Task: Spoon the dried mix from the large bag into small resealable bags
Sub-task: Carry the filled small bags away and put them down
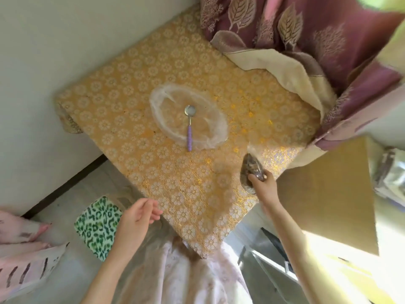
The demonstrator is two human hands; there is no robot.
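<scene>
A metal spoon [189,126] with a purple handle lies across a clear oval plastic cover [168,123] in the middle of the table. My right hand [264,186] grips a clear bag of brown dried mix [249,167] at the table's right edge; the bag is blurred. Over the table's near-left edge my left hand [135,220] hovers with loosely curled fingers, holding nothing. I cannot tell whether this bag is the large one or a small one.
The table wears a yellow floral lace cloth [135,88]. A purple leaf-patterned curtain [306,40] hangs over its far right corner. A cardboard sheet [328,194] stands to the right, with shiny plastic bags [388,176] beyond it. A green leopard-print cushion [96,224] sits at lower left.
</scene>
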